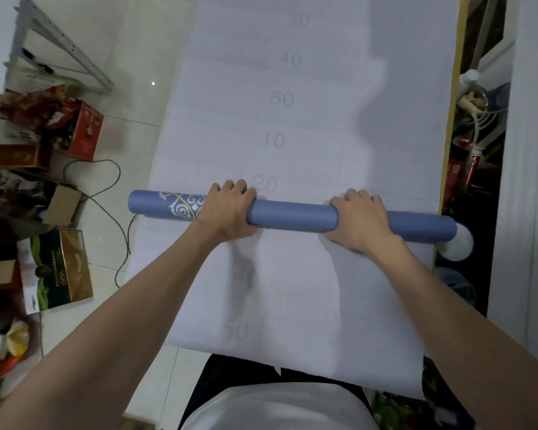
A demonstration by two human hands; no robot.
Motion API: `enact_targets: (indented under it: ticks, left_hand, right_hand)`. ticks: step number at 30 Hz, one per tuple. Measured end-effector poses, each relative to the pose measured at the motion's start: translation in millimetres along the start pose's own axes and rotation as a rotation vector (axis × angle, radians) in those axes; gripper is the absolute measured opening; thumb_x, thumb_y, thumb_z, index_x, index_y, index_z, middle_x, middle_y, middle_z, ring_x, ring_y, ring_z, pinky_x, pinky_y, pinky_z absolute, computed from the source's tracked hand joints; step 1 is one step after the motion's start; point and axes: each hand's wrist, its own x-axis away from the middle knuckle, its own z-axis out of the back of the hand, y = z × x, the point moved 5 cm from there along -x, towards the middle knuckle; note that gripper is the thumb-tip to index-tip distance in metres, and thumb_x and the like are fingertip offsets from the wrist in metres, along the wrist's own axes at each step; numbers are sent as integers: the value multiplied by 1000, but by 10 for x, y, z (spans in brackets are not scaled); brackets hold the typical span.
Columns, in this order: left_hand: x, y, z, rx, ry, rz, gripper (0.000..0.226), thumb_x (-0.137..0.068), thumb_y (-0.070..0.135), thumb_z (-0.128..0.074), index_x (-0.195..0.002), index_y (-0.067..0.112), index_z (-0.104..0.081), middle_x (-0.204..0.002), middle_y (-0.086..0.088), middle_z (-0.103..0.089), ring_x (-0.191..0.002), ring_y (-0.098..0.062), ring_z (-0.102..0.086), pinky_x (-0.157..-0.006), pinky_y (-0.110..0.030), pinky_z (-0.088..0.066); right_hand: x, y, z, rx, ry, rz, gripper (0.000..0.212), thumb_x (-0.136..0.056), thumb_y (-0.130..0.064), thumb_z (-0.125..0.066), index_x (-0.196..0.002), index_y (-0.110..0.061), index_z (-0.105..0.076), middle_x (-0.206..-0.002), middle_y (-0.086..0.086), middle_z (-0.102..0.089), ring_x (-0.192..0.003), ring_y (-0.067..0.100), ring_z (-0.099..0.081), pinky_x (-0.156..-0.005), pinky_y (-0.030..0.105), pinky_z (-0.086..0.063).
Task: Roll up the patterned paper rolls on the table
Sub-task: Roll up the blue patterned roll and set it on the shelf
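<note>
Gripping a blue paper roll with white swirl pattern (292, 216) on a white gridded sheet (323, 125).
The left hand (227, 211) and right hand (359, 223) curl over the roll, which lies across the sheet. A pale tiled floor (131, 57) with cardboard boxes (62, 203) is at the left. The fingertips are hidden behind the roll.

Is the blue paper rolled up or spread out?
Rolled up: the blue paper is one tube, gripped by left hand and right hand.

We see a matt, smooth blue paper roll (292, 217) on a matt white paper sheet (308, 119), glossy floor tiles (131, 51), and cardboard boxes (62, 206).
</note>
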Motion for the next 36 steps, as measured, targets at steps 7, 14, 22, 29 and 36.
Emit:
enact_targets:
  ticks: [7, 14, 22, 29, 36]
  left_hand:
    - [368, -203, 272, 118, 38, 139, 45, -68, 37, -71, -103, 14, -55, -86, -7, -68, -72, -34, -63, -62, -33, -35]
    - [1082, -508, 701, 76, 203, 25, 39, -61, 29, -72, -97, 19, -59, -76, 0, -67, -65, -27, -59, -61, -32, -33]
    - [1274, -273, 1262, 40, 256, -310, 34, -66, 29, -68, -100, 24, -64, -82, 3, -68, -73, -25, -58, -69, -35, -39]
    - [1058, 915, 1519, -13, 286, -673, 35, -69, 29, -67, -104, 24, -64, -87, 2, -68, -77, -25, -59, -72, -36, -41]
    - [1073, 2853, 1512, 13, 237, -1196, 47, -72, 44, -73, -112, 21, -63, -100, -3, -68, -91, -30, -61, -79, -39, -39]
  right_hand:
    - [205, -307, 396, -66, 127, -18, 32, -74, -37, -69, -98, -20, -54, -91, 1, -65, -83, 27, -60, -69, 34, -27]
    - [802, -894, 793, -101, 215, -84, 33, -72, -38, -71, -98, -25, -57, -86, -5, -64, -79, 24, -57, -68, 34, -24]
    - [1939, -1139, 918, -222, 354, -342, 39, -65, -29, -72, -103, -24, -63, -87, -6, -67, -80, 26, -61, -68, 35, -31]
    - [2977, -679, 732, -326, 441, -684, 37, -69, -44, -75, -95, -22, -63, -83, 0, -68, -79, 31, -63, -64, 34, -31]
    - [4468, -130, 131, -488, 539, -1115, 62, -67, -64, -65, -116, -29, -56, -106, -6, -63, -98, 19, -58, -87, 38, -42]
